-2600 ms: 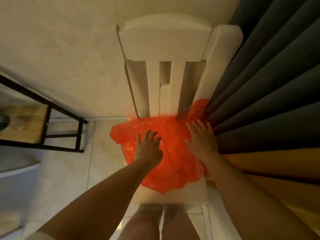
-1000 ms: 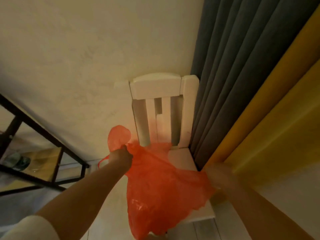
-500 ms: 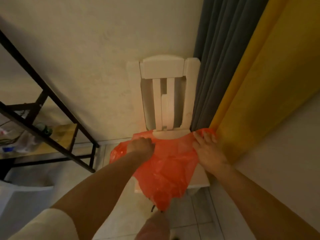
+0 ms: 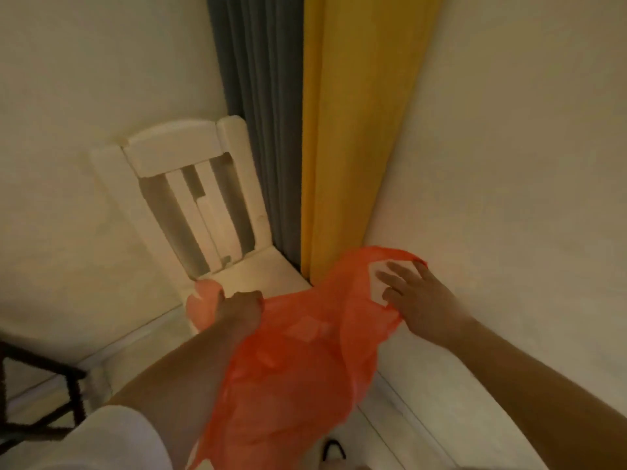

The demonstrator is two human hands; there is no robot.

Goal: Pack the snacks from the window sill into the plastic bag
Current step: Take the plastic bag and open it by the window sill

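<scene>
The orange plastic bag point(image 4: 298, 361) is held up in the air, near the front edge of the chair point(image 4: 258, 276). It looks thin, soft and light. One handle is gripped by the left hand point(image 4: 239, 308). The right hand's point(image 4: 420, 300) fingers point(image 4: 398, 269) are spread open through the other handle. No snacks can be seen.

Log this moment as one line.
left hand grips orange plastic bag | right hand through handle, fingers spread | snacks unseen
</scene>
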